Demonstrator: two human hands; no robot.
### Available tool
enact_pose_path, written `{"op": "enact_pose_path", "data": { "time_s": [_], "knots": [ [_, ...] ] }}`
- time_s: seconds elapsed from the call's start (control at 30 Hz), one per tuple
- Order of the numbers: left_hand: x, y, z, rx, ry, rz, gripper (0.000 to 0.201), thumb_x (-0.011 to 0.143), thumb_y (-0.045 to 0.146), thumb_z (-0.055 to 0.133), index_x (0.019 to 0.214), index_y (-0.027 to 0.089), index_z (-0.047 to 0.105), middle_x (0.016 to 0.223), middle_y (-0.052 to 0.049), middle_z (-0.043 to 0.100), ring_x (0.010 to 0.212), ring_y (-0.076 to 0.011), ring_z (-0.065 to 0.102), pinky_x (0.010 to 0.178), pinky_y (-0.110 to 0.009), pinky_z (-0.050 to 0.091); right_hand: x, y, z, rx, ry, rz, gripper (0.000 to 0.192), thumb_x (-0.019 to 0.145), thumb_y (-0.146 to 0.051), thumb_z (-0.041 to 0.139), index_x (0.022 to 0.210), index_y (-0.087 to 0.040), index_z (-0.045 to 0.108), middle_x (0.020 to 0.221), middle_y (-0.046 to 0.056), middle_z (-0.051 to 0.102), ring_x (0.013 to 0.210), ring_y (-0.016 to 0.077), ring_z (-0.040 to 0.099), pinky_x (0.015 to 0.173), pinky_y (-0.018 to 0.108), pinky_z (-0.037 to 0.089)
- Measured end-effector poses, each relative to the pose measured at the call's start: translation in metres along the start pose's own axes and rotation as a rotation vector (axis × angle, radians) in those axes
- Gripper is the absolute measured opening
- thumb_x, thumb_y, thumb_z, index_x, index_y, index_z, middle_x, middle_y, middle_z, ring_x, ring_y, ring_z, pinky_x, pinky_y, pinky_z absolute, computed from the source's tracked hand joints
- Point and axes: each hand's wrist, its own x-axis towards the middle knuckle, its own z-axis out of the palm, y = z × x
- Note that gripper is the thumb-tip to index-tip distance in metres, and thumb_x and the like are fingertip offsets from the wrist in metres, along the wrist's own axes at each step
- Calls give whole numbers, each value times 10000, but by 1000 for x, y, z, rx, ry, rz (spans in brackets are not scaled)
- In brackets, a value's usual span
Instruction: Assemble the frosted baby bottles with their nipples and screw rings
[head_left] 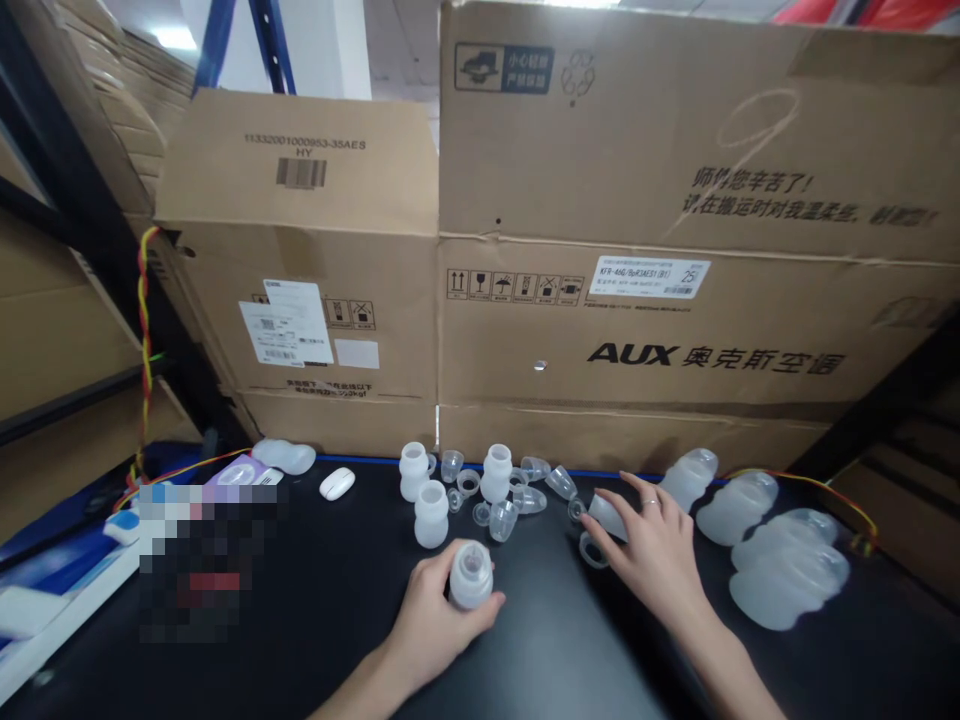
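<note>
Gripping a small frosted bottle (471, 575) upright on the black table (337, 600), mouth up, the left hand (435, 610) steadies it while the right hand (649, 550) spreads loosely over a clear cap (606, 516) beside a ring (592, 550).

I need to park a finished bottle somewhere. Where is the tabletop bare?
Bare black table lies between the blurred patch and the left hand, which grips a bottle. More lies in front of both hands. It is crowded behind them: upright bottles, clear caps, and right of the right hand, lying bottles.
</note>
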Motion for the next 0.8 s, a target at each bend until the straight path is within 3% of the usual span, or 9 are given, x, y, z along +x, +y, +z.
{"op": "enact_pose_path", "data": {
  "time_s": [0.17, 0.27, 0.4, 0.5, 0.63, 0.8],
  "knots": [
    [-1, 0, 1, 35, -22, 35, 266, 788, 284, 775, 1031, 209, 698, 937, -8, 784, 774, -171, 726, 745, -234, 561, -3, 0, 10, -90, -49, -49, 539, 908, -602, 641, 1315, -258, 725, 1510, 189, 506, 1418, 437, 411, 1154, 663, 266],
    [-1, 2, 0, 33, -33, 35, 269, 789, 288, 777, 1031, 206, 693, 939, -13, 783, 764, -168, 726, 727, -229, 564, -2, 6, 10, -66, -87, 18, 595, 942, -638, 576, 1413, -283, 653, 1551, 169, 480, 1441, 425, 400, 1129, 617, 337],
    [-2, 4, -1, 41, -41, 44, 273, 786, 277, 779, 1037, 215, 691, 919, -5, 780, 790, -170, 732, 756, -227, 569, -3, 18, 10, 38, -252, 92, 581, 1014, -597, 448, 1480, -278, 580, 1416, 129, 618, 1302, 356, 560, 1011, 513, 468],
    [-2, 4, -2, 46, -37, 54, 280, 782, 276, 779, 1043, 216, 695, 906, -6, 781, 772, -166, 731, 745, -222, 571, -4, 25, 15, 77, -323, 125, 596, 1019, -616, 405, 1476, -274, 577, 1366, 112, 657, 1258, 344, 593, 969, 516, 488],
    [-2, 4, -5, 47, -28, 52, 279, 787, 292, 778, 1041, 206, 700, 903, -22, 784, 771, -174, 735, 749, -229, 582, -6, 29, 23, 52, -204, 146, 626, 1027, -622, 351, 1449, -230, 596, 1438, 135, 611, 1354, 371, 520, 1067, 604, 410],
    [-1, 2, -11, 63, -57, 31, 287, 819, 322, 753, 1073, 209, 685, 930, -26, 780, 769, -171, 732, 727, -225, 578, -2, 18, 18, 108, -46, 33, 522, 1055, -566, 378, 1389, -245, 619, 1449, 118, 601, 1400, 376, 467, 1151, 675, 285]
  ]
}}
